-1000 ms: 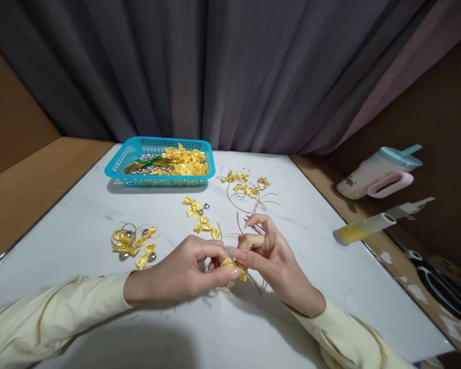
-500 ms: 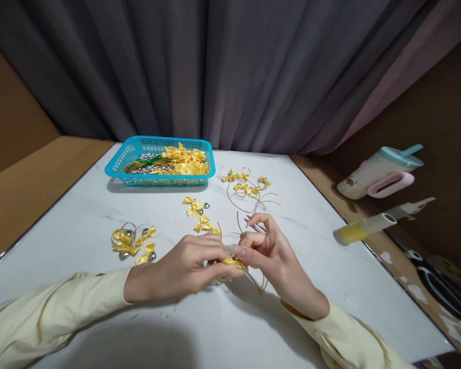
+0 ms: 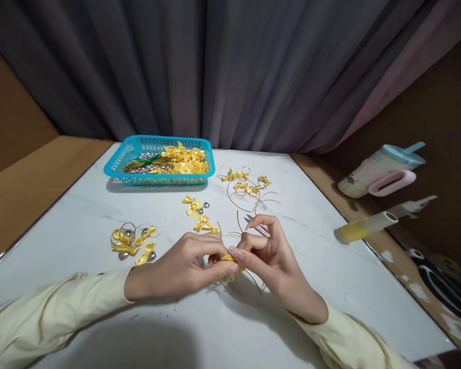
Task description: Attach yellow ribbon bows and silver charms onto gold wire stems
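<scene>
Left hand: the left hand (image 3: 188, 264) pinches a yellow bow (image 3: 227, 258) between thumb and forefinger, just above the worktop (image 3: 119, 328).
Right hand: the right hand (image 3: 278, 261) has its thumb at the bow's edge, fingers bent and narrow; whether they pinch ribbon or cord is hidden, so one cannot tell.
Grip: the left fingers best serve as a steady clamp at the bow's middle, light enough not to crease the satin loops.
Fine work: the right fingertips do well with small, close movements, as a hard tug could pull the bow askew.
Thin cords: loose cords (image 3: 254, 283) hang below the hands; they are best kept out of the pinch, since they could snag.
Snips: the small snips (image 3: 262, 230) lie just beyond the right fingers, blades toward the left, so that hand needs care around the tips.
Bows and bells: a cluster of bows (image 3: 142, 254) with silver bells (image 3: 151, 255) rests beside the left forearm, best left undisturbed by the sleeve.
</scene>
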`<move>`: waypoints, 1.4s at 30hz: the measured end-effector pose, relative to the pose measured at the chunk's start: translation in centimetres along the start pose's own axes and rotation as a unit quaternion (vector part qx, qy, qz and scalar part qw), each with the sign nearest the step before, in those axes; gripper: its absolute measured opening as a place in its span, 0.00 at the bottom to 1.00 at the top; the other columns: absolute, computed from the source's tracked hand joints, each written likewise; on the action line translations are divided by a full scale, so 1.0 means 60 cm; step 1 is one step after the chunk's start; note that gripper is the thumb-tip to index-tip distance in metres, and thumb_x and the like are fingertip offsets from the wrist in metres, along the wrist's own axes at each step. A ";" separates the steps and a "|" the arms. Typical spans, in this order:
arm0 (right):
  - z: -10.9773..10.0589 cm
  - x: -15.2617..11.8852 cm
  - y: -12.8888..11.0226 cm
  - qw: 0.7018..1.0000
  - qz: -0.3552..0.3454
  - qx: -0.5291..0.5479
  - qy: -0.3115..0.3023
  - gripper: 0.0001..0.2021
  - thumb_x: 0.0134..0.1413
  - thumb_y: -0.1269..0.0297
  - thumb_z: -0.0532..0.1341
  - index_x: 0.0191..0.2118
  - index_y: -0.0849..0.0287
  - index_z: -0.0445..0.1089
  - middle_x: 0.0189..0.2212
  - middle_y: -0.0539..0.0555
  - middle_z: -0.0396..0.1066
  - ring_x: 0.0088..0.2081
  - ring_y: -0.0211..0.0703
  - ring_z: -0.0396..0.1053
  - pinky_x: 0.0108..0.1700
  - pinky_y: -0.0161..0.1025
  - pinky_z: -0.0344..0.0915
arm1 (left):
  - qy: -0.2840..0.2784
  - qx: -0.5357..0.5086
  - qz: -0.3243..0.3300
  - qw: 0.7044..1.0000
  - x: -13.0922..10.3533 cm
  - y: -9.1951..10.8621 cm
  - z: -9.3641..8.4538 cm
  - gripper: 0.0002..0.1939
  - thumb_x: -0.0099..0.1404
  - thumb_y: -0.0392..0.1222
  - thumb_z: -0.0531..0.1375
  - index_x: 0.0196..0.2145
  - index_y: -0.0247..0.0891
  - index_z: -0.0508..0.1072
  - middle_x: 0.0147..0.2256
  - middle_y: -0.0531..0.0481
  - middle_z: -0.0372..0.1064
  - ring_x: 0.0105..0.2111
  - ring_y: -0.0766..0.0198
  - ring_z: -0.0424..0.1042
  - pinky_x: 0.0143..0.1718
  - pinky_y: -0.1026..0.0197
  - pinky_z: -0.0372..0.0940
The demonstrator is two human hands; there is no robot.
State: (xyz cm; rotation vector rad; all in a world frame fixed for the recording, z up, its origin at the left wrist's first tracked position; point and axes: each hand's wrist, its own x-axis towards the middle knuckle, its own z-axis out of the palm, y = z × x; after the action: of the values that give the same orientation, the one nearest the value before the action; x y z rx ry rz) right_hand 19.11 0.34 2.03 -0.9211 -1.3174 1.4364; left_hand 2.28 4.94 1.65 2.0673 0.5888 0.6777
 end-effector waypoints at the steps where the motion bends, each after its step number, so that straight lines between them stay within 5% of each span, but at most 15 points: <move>1: 0.000 -0.001 0.000 1.000 -0.006 -0.003 -0.004 0.12 0.58 0.69 0.56 0.40 0.52 0.48 0.20 0.41 0.61 0.22 0.32 0.56 0.26 0.34 0.50 | -0.001 -0.001 0.005 1.000 0.000 0.001 0.000 0.12 0.63 0.34 0.56 0.22 0.34 0.66 0.20 0.57 0.59 0.23 0.71 0.58 0.29 0.67 0.56; 7: -0.004 -0.007 -0.001 0.995 -0.086 -0.044 0.031 0.11 0.58 0.72 0.55 0.39 0.52 0.50 0.19 0.41 0.60 0.23 0.32 0.54 0.27 0.34 0.51 | -0.017 -0.023 0.010 1.000 -0.004 0.006 0.005 0.12 0.62 0.35 0.56 0.21 0.34 0.65 0.21 0.56 0.62 0.24 0.71 0.60 0.30 0.68 0.56; 13: -0.011 0.007 -0.005 0.996 -0.046 -0.001 0.081 0.13 0.55 0.71 0.58 0.39 0.52 0.51 0.17 0.39 0.57 0.21 0.32 0.51 0.26 0.33 0.51 | -0.027 -0.037 -0.051 0.998 -0.005 0.008 0.006 0.14 0.62 0.37 0.55 0.19 0.35 0.64 0.19 0.55 0.60 0.23 0.70 0.59 0.28 0.66 0.56; 20: -0.076 0.043 -0.010 0.972 -0.082 0.016 0.218 0.16 0.48 0.73 0.62 0.36 0.52 0.53 0.15 0.39 0.56 0.19 0.32 0.53 0.22 0.32 0.48 | -0.085 -0.101 -0.123 0.984 -0.011 0.007 0.019 0.12 0.59 0.37 0.56 0.20 0.34 0.66 0.22 0.53 0.63 0.23 0.69 0.60 0.25 0.66 0.56; 27: -0.096 0.055 0.003 0.973 -0.092 0.021 0.209 0.16 0.48 0.74 0.62 0.36 0.53 0.53 0.14 0.38 0.57 0.19 0.31 0.53 0.24 0.32 0.50 | -0.123 -0.110 -0.135 0.977 -0.012 0.000 0.020 0.12 0.58 0.37 0.58 0.19 0.33 0.66 0.21 0.55 0.60 0.21 0.72 0.57 0.22 0.67 0.53; 32: -0.089 0.054 0.000 0.970 -0.083 0.018 0.227 0.15 0.51 0.71 0.61 0.40 0.53 0.54 0.19 0.43 0.68 0.24 0.35 0.64 0.30 0.34 0.58 | -0.086 -0.017 -0.047 0.995 -0.009 -0.008 0.024 0.13 0.62 0.35 0.55 0.20 0.33 0.67 0.19 0.54 0.60 0.21 0.71 0.59 0.25 0.67 0.56; 36: -0.089 0.052 -0.008 0.969 0.046 0.158 0.184 0.13 0.49 0.69 0.62 0.40 0.55 0.58 0.24 0.45 0.69 0.26 0.35 0.69 0.33 0.36 0.65 | -0.040 0.119 0.066 0.990 -0.011 -0.031 0.026 0.15 0.64 0.33 0.52 0.20 0.34 0.63 0.19 0.55 0.57 0.22 0.69 0.56 0.27 0.65 0.56; 39: -0.092 0.048 -0.009 0.956 0.163 0.209 0.129 0.12 0.46 0.72 0.62 0.37 0.59 0.60 0.22 0.43 0.67 0.13 0.25 0.55 0.22 0.30 0.61 | -0.056 0.278 0.168 0.944 -0.010 -0.058 0.014 0.14 0.66 0.32 0.48 0.24 0.34 0.64 0.23 0.49 0.60 0.26 0.64 0.56 0.31 0.61 0.57; 42: -0.091 0.046 -0.003 0.957 0.217 0.179 0.074 0.12 0.44 0.73 0.62 0.36 0.60 0.60 0.18 0.44 0.67 0.10 0.22 0.44 0.15 0.27 0.52 | -0.043 0.445 0.257 0.857 -0.004 -0.080 -0.009 0.16 0.67 0.29 0.46 0.24 0.34 0.64 0.23 0.48 0.60 0.26 0.62 0.56 0.29 0.58 0.54</move>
State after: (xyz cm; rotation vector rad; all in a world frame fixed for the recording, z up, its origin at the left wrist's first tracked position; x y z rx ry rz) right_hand 23.60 4.47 1.66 -1.0869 -0.7314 1.8269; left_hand 1.00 7.60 -2.21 3.1793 0.2992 0.6624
